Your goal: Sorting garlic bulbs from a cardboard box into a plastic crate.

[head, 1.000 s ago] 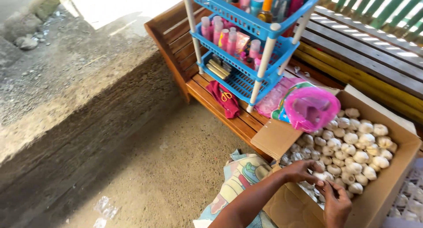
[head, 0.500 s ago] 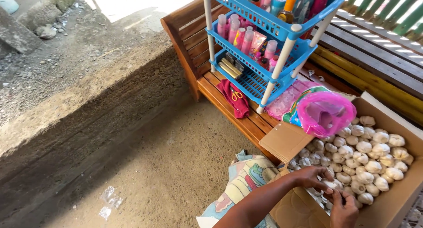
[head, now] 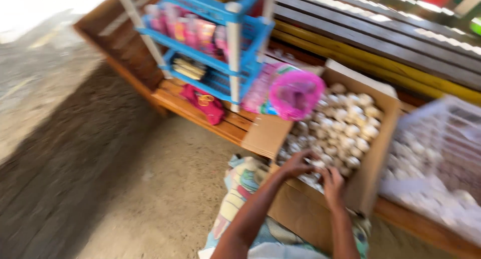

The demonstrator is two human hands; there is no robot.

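Both hands are down in the open brown cardboard box, at its near edge, walls close on either side. The left hand has its fingers curled over the pale round bulbs; the right hand presses in just beside it. Motion blur hides whether either holds a bulb. Dozens of bulbs, too many to count. Open concrete floor lies left; one blue plastic shelf rack stands behind.

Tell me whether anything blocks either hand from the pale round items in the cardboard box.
Nothing visible does. The left hand and right hand are already inside the open cardboard box, resting on the pale round items.
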